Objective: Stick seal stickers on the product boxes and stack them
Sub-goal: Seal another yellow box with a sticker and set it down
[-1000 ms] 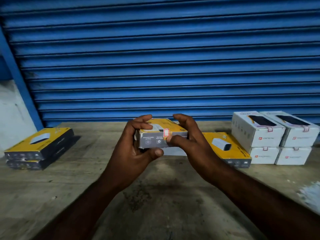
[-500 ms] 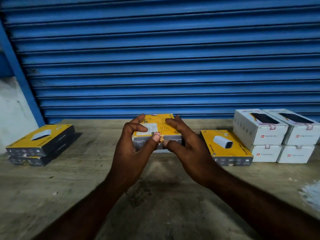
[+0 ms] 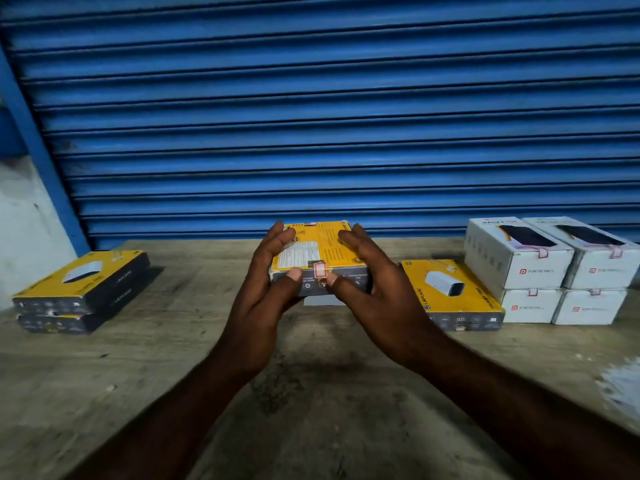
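Observation:
I hold a yellow and grey product box (image 3: 320, 245) in front of me above the wooden table, its printed back face up. My left hand (image 3: 266, 289) grips its left side, thumb on the grey front edge. My right hand (image 3: 374, 285) grips the right side, thumb on the same edge. A red and white seal sticker (image 3: 320, 270) sits folded over the front top edge between my thumbs. Something white (image 3: 323, 300) shows just under the box, partly hidden.
Two yellow boxes (image 3: 83, 289) are stacked at the left of the table (image 3: 173, 375). One yellow box (image 3: 453, 294) lies to the right. Several white boxes (image 3: 550, 268) with seals are stacked at the far right. A blue roller shutter (image 3: 311, 116) closes the back.
The box has turned from its grey front side facing me to its yellow back face up. My thumbs have parted, and the sticker now shows between them.

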`<action>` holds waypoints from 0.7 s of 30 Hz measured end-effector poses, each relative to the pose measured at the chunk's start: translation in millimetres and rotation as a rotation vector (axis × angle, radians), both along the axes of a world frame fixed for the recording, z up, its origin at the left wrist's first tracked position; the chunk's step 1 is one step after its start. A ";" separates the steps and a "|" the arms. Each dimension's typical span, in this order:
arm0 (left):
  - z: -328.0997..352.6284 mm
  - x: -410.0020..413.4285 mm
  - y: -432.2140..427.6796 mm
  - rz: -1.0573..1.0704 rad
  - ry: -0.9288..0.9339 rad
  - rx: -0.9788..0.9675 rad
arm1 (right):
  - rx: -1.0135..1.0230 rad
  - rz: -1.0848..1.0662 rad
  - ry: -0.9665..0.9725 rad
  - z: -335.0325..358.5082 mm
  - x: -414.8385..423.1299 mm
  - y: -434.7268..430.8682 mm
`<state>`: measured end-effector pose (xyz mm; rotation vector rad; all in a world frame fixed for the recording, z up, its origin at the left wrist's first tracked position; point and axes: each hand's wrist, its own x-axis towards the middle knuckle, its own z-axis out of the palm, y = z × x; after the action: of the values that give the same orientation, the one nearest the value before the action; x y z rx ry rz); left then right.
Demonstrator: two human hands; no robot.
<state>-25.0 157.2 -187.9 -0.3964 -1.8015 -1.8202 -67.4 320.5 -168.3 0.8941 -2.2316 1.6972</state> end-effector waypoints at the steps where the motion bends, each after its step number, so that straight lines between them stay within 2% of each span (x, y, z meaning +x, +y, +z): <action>1: -0.1 0.0 0.7 0.000 -0.002 -0.002 | -0.014 -0.003 -0.005 -0.3 0.0 -0.3; 6: 0.1 1.9 3.6 0.023 -0.005 -0.047 | -0.019 -0.020 0.008 -0.4 -1.2 -1.3; 10: 1.0 1.0 4.9 0.261 0.030 -0.230 | 0.010 0.044 0.008 -2.9 -1.8 2.0; 13: 2.1 -0.8 5.7 0.368 0.071 -0.268 | -0.023 0.092 -0.009 -5.6 -1.1 2.6; 17: 2.7 -0.2 6.3 0.326 0.086 -0.288 | -0.078 0.106 -0.054 -2.3 1.0 2.3; 21: 0.1 3.0 1.4 0.190 0.076 -0.307 | -0.095 0.052 -0.079 0.2 3.2 1.1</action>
<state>-22.0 158.6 -187.8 -0.3877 -1.9958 -1.3873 -64.2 321.6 -168.0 0.8852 -2.1728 1.8763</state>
